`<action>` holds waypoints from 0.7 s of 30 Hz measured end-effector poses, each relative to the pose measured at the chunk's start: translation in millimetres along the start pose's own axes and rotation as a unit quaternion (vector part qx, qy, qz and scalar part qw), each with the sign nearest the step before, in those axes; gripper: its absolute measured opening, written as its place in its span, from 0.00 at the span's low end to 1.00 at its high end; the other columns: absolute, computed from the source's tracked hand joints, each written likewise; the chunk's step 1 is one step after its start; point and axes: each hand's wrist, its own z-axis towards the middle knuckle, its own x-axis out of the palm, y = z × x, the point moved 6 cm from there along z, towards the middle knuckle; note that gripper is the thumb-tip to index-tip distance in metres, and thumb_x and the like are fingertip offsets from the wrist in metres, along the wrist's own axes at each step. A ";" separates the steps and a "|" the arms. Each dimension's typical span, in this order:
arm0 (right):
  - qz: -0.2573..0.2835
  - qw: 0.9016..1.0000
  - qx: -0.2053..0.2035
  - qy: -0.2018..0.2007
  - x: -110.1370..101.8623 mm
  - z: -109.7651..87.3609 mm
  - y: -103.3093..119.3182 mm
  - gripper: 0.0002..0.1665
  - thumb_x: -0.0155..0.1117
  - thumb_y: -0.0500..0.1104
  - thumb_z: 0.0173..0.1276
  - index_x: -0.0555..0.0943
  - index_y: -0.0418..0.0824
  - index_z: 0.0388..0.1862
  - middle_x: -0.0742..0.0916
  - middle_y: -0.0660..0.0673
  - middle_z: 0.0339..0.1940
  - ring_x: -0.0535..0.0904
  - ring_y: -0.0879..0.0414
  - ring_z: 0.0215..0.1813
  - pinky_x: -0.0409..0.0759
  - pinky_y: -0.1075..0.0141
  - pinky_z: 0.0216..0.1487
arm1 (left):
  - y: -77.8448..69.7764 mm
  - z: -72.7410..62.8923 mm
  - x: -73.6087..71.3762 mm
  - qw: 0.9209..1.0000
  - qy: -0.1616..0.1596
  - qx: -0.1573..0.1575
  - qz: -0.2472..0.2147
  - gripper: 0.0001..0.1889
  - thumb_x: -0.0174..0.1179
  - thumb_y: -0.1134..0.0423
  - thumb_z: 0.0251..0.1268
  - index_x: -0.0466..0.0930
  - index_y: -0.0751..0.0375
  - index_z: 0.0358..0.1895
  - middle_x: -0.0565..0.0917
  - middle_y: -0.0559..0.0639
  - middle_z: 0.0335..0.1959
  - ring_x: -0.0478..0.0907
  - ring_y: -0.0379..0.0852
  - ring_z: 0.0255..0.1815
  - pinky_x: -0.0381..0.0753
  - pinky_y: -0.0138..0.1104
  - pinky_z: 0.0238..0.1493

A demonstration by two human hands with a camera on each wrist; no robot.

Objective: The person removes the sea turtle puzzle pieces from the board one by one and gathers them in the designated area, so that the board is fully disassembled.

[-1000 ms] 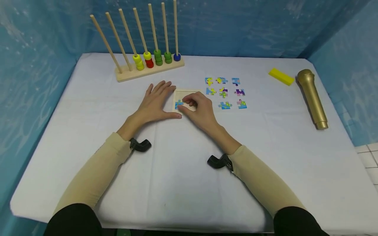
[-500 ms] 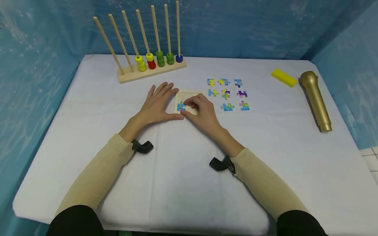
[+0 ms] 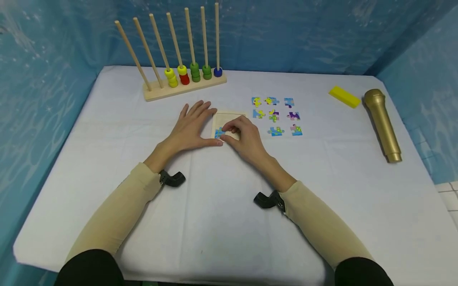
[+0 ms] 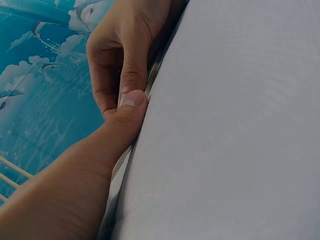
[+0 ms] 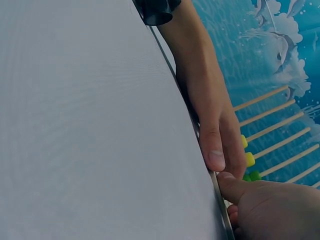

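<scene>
A small square wooden puzzle tray [image 3: 224,118] lies in front of me, a blue puzzle piece [image 3: 218,132] in its near left corner. My left hand [image 3: 187,129] rests along the tray's left side, fingers spread and straight, thumb at the near edge. My right hand [image 3: 247,137] reaches over the tray with curled fingers and pinches the blue piece between thumb and index finger. The left wrist view shows the left thumb beside the fingers of the right hand [image 4: 132,40]. From the right wrist, the left hand [image 5: 205,95] appears beyond; the piece is hidden in both wrist views.
Several loose puzzle pieces [image 3: 274,115] lie in rows right of the tray. A wooden peg abacus [image 3: 186,89] with coloured beads stands behind on the left. Farther right are a yellow block [image 3: 344,97] and a gold microphone [image 3: 383,125]. A white cloth covers the table [image 3: 222,214].
The blue piece has shifted slightly within the tray's near left corner under the right fingers. The left hand keeps its place. The whole head view has moved a little.
</scene>
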 end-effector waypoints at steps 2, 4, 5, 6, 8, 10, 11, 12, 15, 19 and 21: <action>-0.001 1.000 0.001 0.003 0.3 -0.5 0.9 0.14 0.79 0.41 0.67 0.87 0.35 0.47 0.84 0.40 0.45 0.81 0.49 0.47 0.80 0.60 0.53 | -0.3 -0.4 0.2 1.000 0.001 -0.001 0.000 0.58 0.69 0.23 0.53 0.61 0.52 0.82 0.56 0.56 0.87 0.43 0.56 0.89 0.35 0.63 0.84; -0.009 1.000 0.003 0.006 0.8 -0.6 1.4 0.15 0.79 0.42 0.67 0.86 0.35 0.47 0.83 0.40 0.46 0.80 0.48 0.47 0.79 0.60 0.53 | -0.3 -0.6 0.1 1.000 0.001 -0.001 0.002 0.57 0.69 0.24 0.53 0.62 0.51 0.82 0.56 0.55 0.87 0.44 0.56 0.89 0.35 0.63 0.84; -0.014 1.000 0.006 0.007 0.9 -0.6 1.6 0.16 0.79 0.42 0.67 0.86 0.35 0.48 0.82 0.40 0.46 0.79 0.48 0.47 0.78 0.60 0.53 | -0.3 -0.6 0.0 1.000 0.000 -0.001 0.003 0.57 0.68 0.23 0.53 0.61 0.51 0.82 0.56 0.55 0.87 0.44 0.56 0.89 0.35 0.63 0.84; -0.019 1.000 0.009 0.009 1.2 -0.3 1.7 0.17 0.79 0.43 0.67 0.85 0.35 0.48 0.82 0.39 0.46 0.78 0.48 0.47 0.77 0.60 0.53 | -0.1 -0.5 -0.2 1.000 0.000 0.000 0.004 0.57 0.68 0.23 0.53 0.61 0.51 0.82 0.56 0.55 0.87 0.44 0.56 0.89 0.35 0.63 0.84; -0.032 0.999 0.016 0.015 1.6 -0.5 0.7 0.17 0.78 0.44 0.68 0.84 0.35 0.48 0.80 0.40 0.47 0.76 0.48 0.48 0.76 0.60 0.54 | -0.4 0.3 0.6 1.000 0.000 0.002 0.006 0.57 0.68 0.23 0.53 0.61 0.51 0.82 0.56 0.55 0.87 0.44 0.56 0.89 0.35 0.63 0.84; -0.042 0.999 0.021 0.021 1.9 -0.2 0.1 0.17 0.77 0.45 0.69 0.84 0.36 0.49 0.80 0.40 0.47 0.75 0.49 0.48 0.74 0.60 0.54 | -0.7 1.5 0.6 1.000 -0.004 0.006 0.008 0.57 0.68 0.23 0.54 0.61 0.51 0.82 0.56 0.55 0.87 0.44 0.57 0.89 0.36 0.64 0.84; -0.048 0.998 0.022 0.025 2.2 0.4 0.0 0.18 0.77 0.46 0.69 0.84 0.36 0.49 0.79 0.41 0.47 0.74 0.49 0.49 0.74 0.60 0.54 | -0.5 1.8 0.5 1.000 -0.004 0.007 0.009 0.57 0.67 0.23 0.54 0.61 0.51 0.82 0.56 0.55 0.87 0.44 0.57 0.89 0.36 0.64 0.84; -0.054 0.998 0.021 0.029 2.6 1.1 0.1 0.18 0.77 0.46 0.69 0.84 0.36 0.49 0.79 0.41 0.46 0.74 0.49 0.49 0.74 0.60 0.54 | -0.3 1.9 0.3 1.000 -0.005 0.007 0.009 0.57 0.67 0.23 0.54 0.61 0.51 0.82 0.56 0.55 0.86 0.45 0.57 0.89 0.36 0.64 0.84; -0.067 0.997 0.017 0.040 3.8 3.1 1.1 0.18 0.76 0.47 0.70 0.83 0.36 0.50 0.78 0.41 0.45 0.73 0.49 0.48 0.73 0.59 0.53 | 1.1 1.9 -0.2 1.000 -0.006 0.006 0.008 0.56 0.68 0.24 0.54 0.61 0.51 0.82 0.56 0.55 0.86 0.45 0.57 0.89 0.35 0.64 0.84; -0.075 0.996 0.014 0.052 5.1 3.9 -0.1 0.19 0.75 0.46 0.70 0.83 0.36 0.51 0.78 0.42 0.44 0.72 0.49 0.48 0.72 0.60 0.52 | 2.6 1.3 1.2 1.000 -0.001 0.001 0.004 0.57 0.68 0.24 0.54 0.61 0.52 0.82 0.56 0.55 0.87 0.44 0.56 0.89 0.35 0.64 0.84; -0.070 0.996 0.016 0.052 4.3 3.3 -1.2 0.19 0.75 0.46 0.70 0.83 0.36 0.51 0.78 0.42 0.44 0.73 0.50 0.48 0.73 0.60 0.52 | 1.9 1.5 2.2 1.000 0.000 0.000 0.002 0.57 0.68 0.23 0.54 0.61 0.52 0.82 0.55 0.55 0.87 0.43 0.56 0.89 0.34 0.63 0.84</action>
